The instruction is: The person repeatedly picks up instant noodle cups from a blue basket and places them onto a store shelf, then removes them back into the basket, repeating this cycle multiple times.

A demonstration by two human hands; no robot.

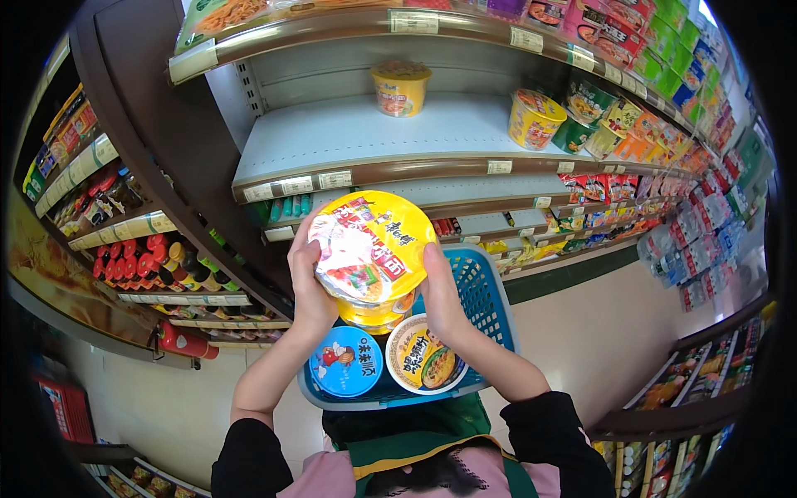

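Between my two hands I hold a yellow instant noodle bowl [408,218], its printed lid turned up towards me and glaring in the light. My left hand [309,280] grips its left side, thumb on the lid's edge. On the right side my right hand [441,292] presses against the rim. Below the bowl is a blue plastic shopping basket [498,299], partly hidden by the bowl and my arms. Inside its near end are a tub with a blue lid [346,362] and a tub with a cream, patterned lid [426,356].
Ahead, a supermarket shelf [311,137] bears a yellow noodle tub [401,88] near its middle and another yellow tub [535,118] farther right, beside green ones. Sauce bottles [146,264] fill the left rack. A red fire extinguisher [187,341] lies low left. Bottled water packs [697,230] are stacked right.
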